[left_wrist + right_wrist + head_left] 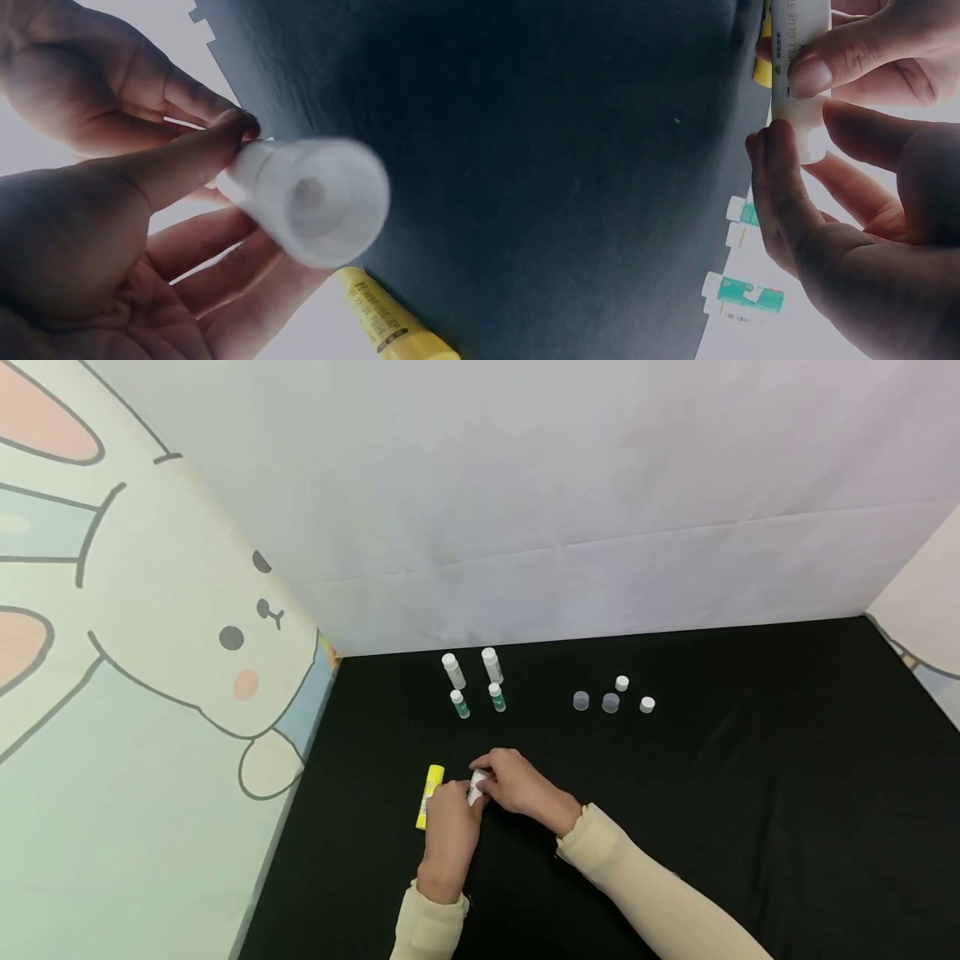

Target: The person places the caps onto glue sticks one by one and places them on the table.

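Observation:
A white glue stick (pixel 477 787) is between both hands, above the black table. My left hand (pixel 452 827) grips its body with thumb and fingers. At the other end my right hand (pixel 521 783) pinches the white cap (pixel 812 142), which is on the stick in the right wrist view. Printed lettering shows along the glue stick (pixel 782 34) there. In the left wrist view, the hollow round base of the glue stick (pixel 337 202) faces the camera. A yellow tube with dark print (pixel 375 311) lies just left of the left hand.
Toward the back of the black table (pixel 750 777) stand two white bottle-shaped sticks (pixel 453 671) and two smaller green-and-white sticks (pixel 461 705). Right of them sit two clear cups or caps (pixel 611 702) and two white caps (pixel 647 704). A pale wall (pixel 585 585) rises behind.

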Demonstrator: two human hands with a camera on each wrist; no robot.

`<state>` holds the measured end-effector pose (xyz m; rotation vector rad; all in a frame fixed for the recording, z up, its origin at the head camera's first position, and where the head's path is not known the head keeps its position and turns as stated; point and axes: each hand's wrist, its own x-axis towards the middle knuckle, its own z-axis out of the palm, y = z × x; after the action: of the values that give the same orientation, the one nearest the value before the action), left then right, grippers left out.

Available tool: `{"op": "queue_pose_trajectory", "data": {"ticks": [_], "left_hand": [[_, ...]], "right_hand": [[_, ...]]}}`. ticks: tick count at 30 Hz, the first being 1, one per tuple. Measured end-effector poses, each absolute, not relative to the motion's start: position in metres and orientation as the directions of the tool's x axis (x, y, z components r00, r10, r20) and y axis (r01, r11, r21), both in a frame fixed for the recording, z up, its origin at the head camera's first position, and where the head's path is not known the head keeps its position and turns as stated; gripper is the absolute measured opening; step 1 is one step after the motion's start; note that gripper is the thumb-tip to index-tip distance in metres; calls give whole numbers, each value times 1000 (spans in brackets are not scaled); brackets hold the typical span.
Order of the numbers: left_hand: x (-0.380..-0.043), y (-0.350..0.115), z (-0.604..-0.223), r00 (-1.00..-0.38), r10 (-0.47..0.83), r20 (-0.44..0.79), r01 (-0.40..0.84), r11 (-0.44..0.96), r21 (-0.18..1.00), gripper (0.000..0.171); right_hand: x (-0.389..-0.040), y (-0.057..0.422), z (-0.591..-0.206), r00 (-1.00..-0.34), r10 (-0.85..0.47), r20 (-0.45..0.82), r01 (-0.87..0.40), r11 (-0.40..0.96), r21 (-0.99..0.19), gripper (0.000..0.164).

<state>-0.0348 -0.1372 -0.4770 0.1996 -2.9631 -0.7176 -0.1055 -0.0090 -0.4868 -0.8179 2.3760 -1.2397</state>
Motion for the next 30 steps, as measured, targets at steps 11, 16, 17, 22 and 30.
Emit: {"op": "queue_pose_trajectory", "data": {"ticks": [11, 16, 17, 22, 30], "left_hand": [[-30, -139, -480, -990, -141, 28, -116, 899, 423, 14], [-31, -139, -483, -989, -148, 9, -131, 903, 408, 14], [-32, -139, -483, -989, -147, 13, -129, 906, 403, 14], [-31, -138, -482, -989, -146, 36, -123, 921, 368, 13], [-30, -137, -480, -986, -163, 16, -148, 925, 349, 14]], "right_hand": [[-106, -17, -490, -754, -649, -105, -342, 523, -781, 29], [-107, -20, -491, -754, -647, -118, -343, 540, -768, 28], [-107, -20, -491, -755, -645, -117, -346, 542, -766, 28], [-108, -22, -492, -756, -645, -113, -358, 552, -753, 27], [-108, -24, -494, -755, -639, -150, -330, 567, -755, 28]]}}
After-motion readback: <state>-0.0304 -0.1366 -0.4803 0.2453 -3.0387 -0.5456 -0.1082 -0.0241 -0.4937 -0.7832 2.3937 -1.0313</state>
